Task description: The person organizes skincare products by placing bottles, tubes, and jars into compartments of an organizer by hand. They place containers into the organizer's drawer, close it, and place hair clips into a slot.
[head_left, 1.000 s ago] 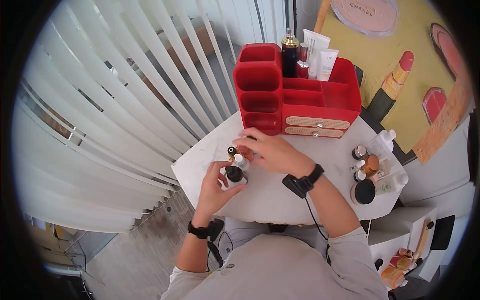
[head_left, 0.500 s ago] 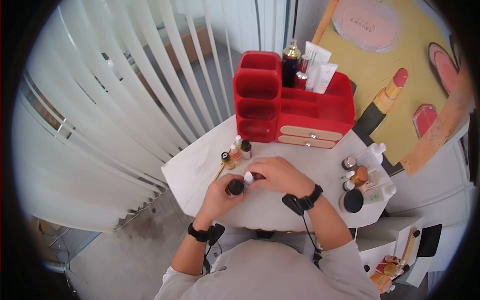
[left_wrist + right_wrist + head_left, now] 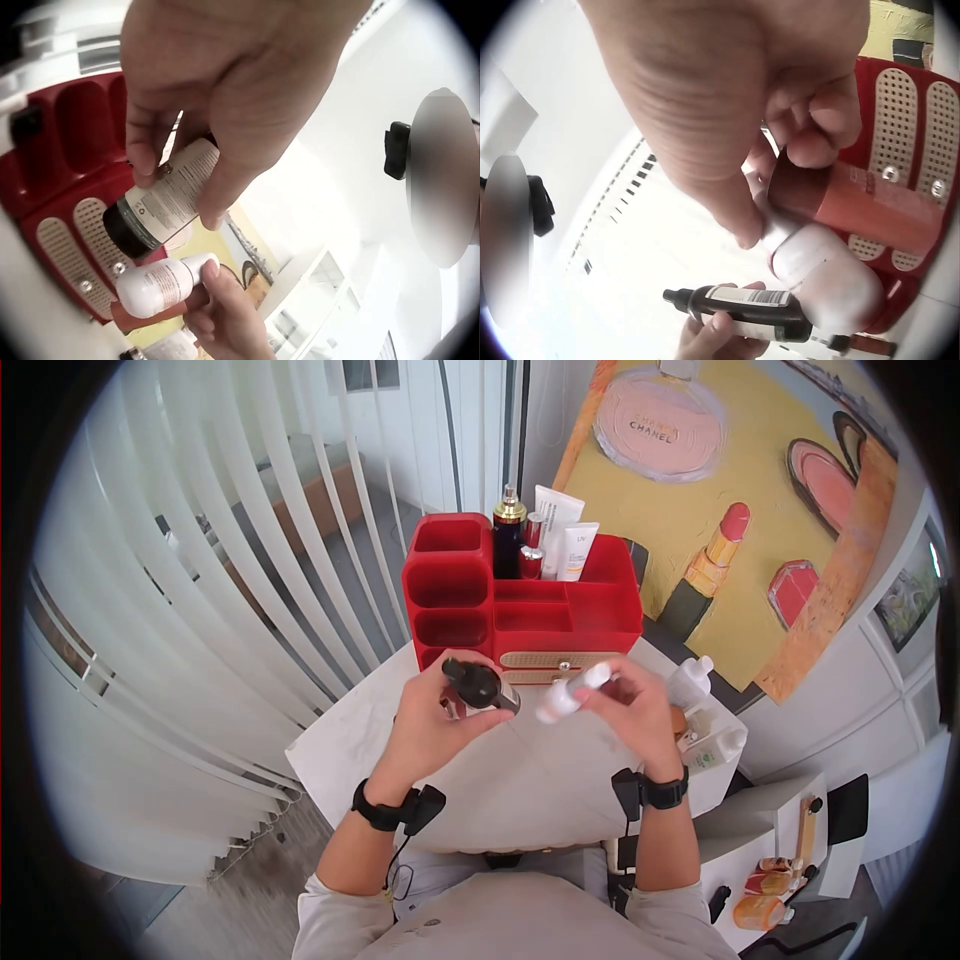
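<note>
In front of the red organizer (image 3: pixel 610 610), my left hand (image 3: pixel 425 730) grips a dark bottle (image 3: pixel 475 685) with a black nozzle top and a pale printed label (image 3: pixel 174 196). My right hand (image 3: pixel 640 715) pinches a small white bottle (image 3: pixel 572 696) by its narrow cap end, tilted. Within the same hand's fingers an orange-red bottle (image 3: pixel 881 210) with a dark reddish cap shows in the right wrist view, beside the white bottle. Both hands are raised over the white table (image 3: pixel 480 790), their bottles close together but apart.
The organizer holds a dark gold-necked bottle (image 3: pixel 508 535) and white tubes (image 3: pixel 577 550). White containers (image 3: pixel 690 680) stand at the table's right, partly behind my right hand. Vertical blinds (image 3: pixel 220 660) hang at left; a painting (image 3: pixel 690 510) leans at back right. Lower right are more bottles (image 3: pixel 765 910).
Both hands have risen from the table with their bottles and moved apart. The head view has shifted, and the small bottles by the organizer are now hidden behind my left hand.
</note>
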Motion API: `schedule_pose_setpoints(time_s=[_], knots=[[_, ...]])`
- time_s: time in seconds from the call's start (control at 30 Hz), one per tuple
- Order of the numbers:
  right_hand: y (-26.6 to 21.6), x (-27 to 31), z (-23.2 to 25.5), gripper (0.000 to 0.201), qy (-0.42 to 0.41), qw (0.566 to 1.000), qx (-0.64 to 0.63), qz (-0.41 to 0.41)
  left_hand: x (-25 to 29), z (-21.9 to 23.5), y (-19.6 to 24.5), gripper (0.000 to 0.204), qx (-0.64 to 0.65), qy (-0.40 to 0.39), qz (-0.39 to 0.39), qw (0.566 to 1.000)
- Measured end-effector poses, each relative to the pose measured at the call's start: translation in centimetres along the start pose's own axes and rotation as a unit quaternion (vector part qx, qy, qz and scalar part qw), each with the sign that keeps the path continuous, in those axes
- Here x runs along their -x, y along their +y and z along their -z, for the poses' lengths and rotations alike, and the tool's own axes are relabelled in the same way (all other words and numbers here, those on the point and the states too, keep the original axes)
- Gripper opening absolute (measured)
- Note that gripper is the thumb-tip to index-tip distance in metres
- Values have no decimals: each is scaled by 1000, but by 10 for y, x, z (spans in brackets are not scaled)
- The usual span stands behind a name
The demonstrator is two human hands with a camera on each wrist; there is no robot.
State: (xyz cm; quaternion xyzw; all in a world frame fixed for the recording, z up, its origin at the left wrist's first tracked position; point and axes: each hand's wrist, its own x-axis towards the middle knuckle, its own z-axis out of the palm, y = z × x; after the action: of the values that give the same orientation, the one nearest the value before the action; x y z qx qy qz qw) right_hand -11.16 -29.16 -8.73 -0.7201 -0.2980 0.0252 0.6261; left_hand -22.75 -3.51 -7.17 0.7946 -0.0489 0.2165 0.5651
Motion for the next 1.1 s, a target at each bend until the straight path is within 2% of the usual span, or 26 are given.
schedule_pose_setpoints(time_s=[0.03, 0.07, 0.17, 0.23, 0.33, 0.43, 0.47, 0.5, 0.7, 0.73, 0.8, 0.83, 0.9, 0.97, 1.0, 1.03, 1.07, 1.1], knots=[[-8, -6, 3, 20, 45, 997, -55, 14, -5, 1, 5, 49, -1, -1, 8, 1000], [-12, -17, 10, 20, 51, 997, -34, 39, -5, -1, 4, 50, 10, 3, 6, 1000], [-31, -56, 10, 23, 101, 988, -96, 71, 4, -10, -13, 49, -15, -31, 9, 999], [-53, -82, 9, 28, 85, 995, -57, -1, 16, -21, -20, 51, -26, -41, 18, 999], [-29, -129, -9, 26, 75, 996, -27, 28, 39, -34, -37, 53, -100, -44, 56, 992], [-10, -158, -26, 28, 48, 999, -5, 20, 59, -37, -50, 52, -109, -44, 53, 992], [-4, -165, -31, 31, 48, 995, 68, 48, 66, -37, -53, 52, -114, -48, 64, 990], [2, -169, -35, 33, 48, 986, 142, 75, 71, -35, -55, 52, -116, -45, 66, 990], [12, -174, -51, 34, 46, 971, 200, 123, 85, -27, -64, 52, -122, -47, 83, 988], [8, -172, -50, 34, 46, 971, 200, 123, 86, -26, -67, 53, -129, -44, 71, 988], [0, -164, -46, 36, -6, 947, 308, 90, 90, -25, -70, 53, -134, -40, 63, 988], [6, -162, -44, 36, -11, 947, 309, 89, 91, -25, -70, 53, -135, -38, 60, 988], [21, -159, -38, 38, 12, 955, 261, 143, 91, -26, -70, 54, -134, -32, 63, 989], [13, -151, -32, 45, -2, 955, 264, 138, 90, -26, -69, 55, -128, -27, 56, 990], [8, -146, -30, 48, 19, 952, 273, 135, 88, -26, -71, 55, -127, -26, 63, 990], [9, -139, -27, 52, 40, 950, 281, 127, 88, -26, -75, 55, -127, -26, 74, 989], [17, -140, -23, 61, 30, 943, 301, 135, 93, -27, -78, 55, -128, -27, 84, 988], [21, -139, -24, 61, 29, 945, 299, 127, 97, -29, -80, 55, -129, -33, 90, 987]])
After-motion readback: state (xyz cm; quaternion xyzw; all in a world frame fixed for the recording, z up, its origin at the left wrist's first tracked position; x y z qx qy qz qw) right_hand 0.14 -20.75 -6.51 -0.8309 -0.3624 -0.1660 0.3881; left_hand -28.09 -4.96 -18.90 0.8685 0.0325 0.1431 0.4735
